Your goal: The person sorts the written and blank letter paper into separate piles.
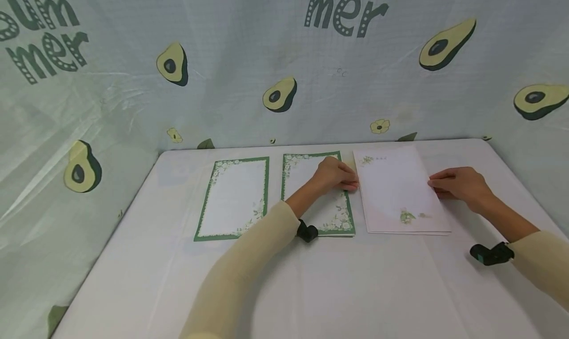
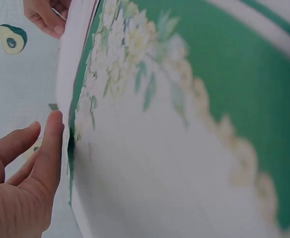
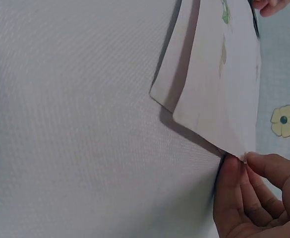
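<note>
Pale pink decorated sheets of paper lie slightly offset on one another at the right, with small plant prints near two corners. My right hand pinches their right edge between thumb and fingers; the right wrist view shows the pinched paper edge bent up a little. At the left edge of the pink sheets is my left hand, fingertips right at the edge, its thumb apart from the fingers. Under that hand and forearm are green-bordered floral sheets, partly hidden.
Another green-bordered floral sheet lies further left. All the paper rests on a white-covered table. Behind and beside it hangs a pale curtain printed with avocados and lettering. Each wrist carries a small black camera.
</note>
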`<state>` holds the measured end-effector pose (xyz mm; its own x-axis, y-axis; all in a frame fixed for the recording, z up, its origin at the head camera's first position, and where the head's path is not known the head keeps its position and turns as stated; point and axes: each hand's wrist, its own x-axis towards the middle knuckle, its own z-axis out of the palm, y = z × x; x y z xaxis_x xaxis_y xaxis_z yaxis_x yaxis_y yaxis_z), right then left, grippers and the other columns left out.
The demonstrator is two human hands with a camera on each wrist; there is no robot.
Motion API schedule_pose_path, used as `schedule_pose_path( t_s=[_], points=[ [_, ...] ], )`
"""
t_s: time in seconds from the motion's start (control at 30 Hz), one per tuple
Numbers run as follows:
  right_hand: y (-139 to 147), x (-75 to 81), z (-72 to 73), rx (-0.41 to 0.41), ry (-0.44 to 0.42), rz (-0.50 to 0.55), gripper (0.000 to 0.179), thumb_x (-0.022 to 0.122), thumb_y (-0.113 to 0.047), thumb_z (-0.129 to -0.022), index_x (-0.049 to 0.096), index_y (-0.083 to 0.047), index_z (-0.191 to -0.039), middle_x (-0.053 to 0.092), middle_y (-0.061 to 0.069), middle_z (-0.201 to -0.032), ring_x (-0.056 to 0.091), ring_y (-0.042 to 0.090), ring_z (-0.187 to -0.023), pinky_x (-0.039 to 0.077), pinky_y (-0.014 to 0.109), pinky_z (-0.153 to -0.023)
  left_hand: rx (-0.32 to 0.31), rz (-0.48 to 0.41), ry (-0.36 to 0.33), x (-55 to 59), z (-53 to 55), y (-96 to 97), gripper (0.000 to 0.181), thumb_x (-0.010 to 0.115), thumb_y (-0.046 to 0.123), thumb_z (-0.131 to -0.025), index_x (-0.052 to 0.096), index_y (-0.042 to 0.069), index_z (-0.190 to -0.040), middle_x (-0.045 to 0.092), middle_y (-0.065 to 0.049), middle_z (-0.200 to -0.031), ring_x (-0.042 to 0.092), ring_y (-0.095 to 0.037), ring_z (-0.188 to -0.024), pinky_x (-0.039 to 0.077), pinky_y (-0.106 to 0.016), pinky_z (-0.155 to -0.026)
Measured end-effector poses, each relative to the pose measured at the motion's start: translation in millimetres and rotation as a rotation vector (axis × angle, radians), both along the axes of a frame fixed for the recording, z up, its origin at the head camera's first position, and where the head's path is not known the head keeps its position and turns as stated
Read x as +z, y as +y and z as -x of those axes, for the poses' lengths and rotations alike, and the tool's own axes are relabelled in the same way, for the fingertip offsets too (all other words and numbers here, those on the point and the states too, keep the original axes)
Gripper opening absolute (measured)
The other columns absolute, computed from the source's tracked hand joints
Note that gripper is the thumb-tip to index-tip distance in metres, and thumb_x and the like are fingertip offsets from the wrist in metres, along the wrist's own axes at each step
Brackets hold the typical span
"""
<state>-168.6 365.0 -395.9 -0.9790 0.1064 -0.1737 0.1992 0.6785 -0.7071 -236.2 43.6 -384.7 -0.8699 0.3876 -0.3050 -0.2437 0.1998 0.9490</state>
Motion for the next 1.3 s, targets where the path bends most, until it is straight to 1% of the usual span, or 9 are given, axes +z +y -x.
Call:
schedule_pose_path(
  t_s=[0.2,0.27,0.5,0.57,0.7,0.87,1.03,1.13,1.3],
  points=[
    [-1,10.9,-6.7,0.039,0.087,-0.112,0.048,0.061,-0.031,-0.104,0.061,0.012,-0.124,0.067,0.032,-0.116,0.074,0.030,-0.090,0.058,0.015,-0.064,-0.035,-0.021,0.050,4.1,1.9,-25.5,0.021,0.069,-0.004,-0.095,0.069,-0.011,-0.114,0.074,-0.021,-0.103,0.074,-0.031,-0.097,0.063,-0.037,-0.085],
    [-3,17.0,-8.1,0.062,0.109,-0.123,0.050,0.060,-0.033,-0.105,0.061,0.012,-0.126,0.066,0.033,-0.119,0.074,0.034,-0.096,0.059,0.015,-0.066,-0.041,-0.020,0.072,6.5,1.7,-37.5,0.023,0.067,-0.003,-0.096,0.068,-0.012,-0.117,0.072,-0.022,-0.109,0.074,-0.030,-0.098,0.063,-0.034,-0.085],
    [-18,37.6,-8.5,0.155,0.081,-0.031,0.051,0.062,-0.034,-0.103,0.061,0.010,-0.128,0.069,0.026,-0.120,0.070,-0.003,-0.085,0.057,0.010,-0.073,-0.079,0.015,0.109,18.0,-4.4,-82.6,0.027,0.065,-0.001,-0.098,0.065,-0.013,-0.123,0.071,-0.023,-0.115,0.073,-0.028,-0.101,0.063,-0.034,-0.087],
    [-26,41.9,-8.7,0.183,0.064,0.015,0.048,0.063,-0.031,-0.103,0.060,0.010,-0.128,0.069,0.025,-0.120,0.069,-0.004,-0.085,0.058,0.012,-0.076,-0.088,0.024,0.114,20.9,-6.7,-95.8,0.027,0.065,-0.001,-0.098,0.064,-0.013,-0.123,0.071,-0.023,-0.114,0.073,-0.027,-0.099,0.062,-0.037,-0.090],
    [-45,46.1,-8.3,0.226,0.028,0.101,0.045,0.066,-0.027,-0.102,0.061,0.010,-0.127,0.070,0.023,-0.120,0.073,0.006,-0.092,0.060,0.017,-0.080,-0.103,0.052,0.141,22.3,-9.2,-122.1,0.027,0.064,-0.001,-0.099,0.064,-0.014,-0.123,0.071,-0.024,-0.113,0.074,-0.026,-0.097,0.061,-0.041,-0.092],
    [-71,42.6,-6.7,0.253,-0.031,0.139,0.040,0.066,-0.025,-0.102,0.062,0.006,-0.127,0.071,0.019,-0.119,0.074,0.020,-0.100,0.061,0.024,-0.085,-0.094,0.088,0.171,22.4,-12.1,-153.9,0.029,0.062,0.001,-0.101,0.061,-0.014,-0.126,0.069,-0.027,-0.117,0.073,-0.027,-0.099,0.061,-0.043,-0.092],
    [-97,38.3,-6.8,0.308,-0.091,0.205,0.038,0.063,-0.021,-0.103,0.060,0.006,-0.129,0.068,0.022,-0.124,0.071,0.029,-0.108,0.061,0.029,-0.090,-0.040,0.156,0.213,19.8,-16.5,-179.4,0.028,0.061,0.004,-0.102,0.061,-0.012,-0.126,0.069,-0.026,-0.118,0.072,-0.034,-0.103,0.062,-0.041,-0.090],
    [-109,34.3,-5.2,0.338,-0.132,0.270,0.039,0.062,-0.020,-0.103,0.059,0.008,-0.131,0.067,0.023,-0.125,0.070,0.028,-0.110,0.060,0.029,-0.092,-0.009,0.175,0.203,16.3,-18.3,-188.6,0.028,0.063,0.003,-0.101,0.062,-0.011,-0.125,0.068,-0.026,-0.117,0.071,-0.036,-0.103,0.063,-0.038,-0.088],
    [-124,21.6,0.8,0.356,-0.170,0.387,0.041,0.063,-0.018,-0.103,0.056,0.009,-0.133,0.067,0.023,-0.124,0.071,0.021,-0.104,0.060,0.028,-0.092,-0.008,0.156,0.150,6.3,-19.0,-195.4,0.036,0.065,0.000,-0.099,0.057,-0.010,-0.133,0.067,-0.025,-0.115,0.072,-0.032,-0.101,0.062,-0.037,-0.089]
  ],
)
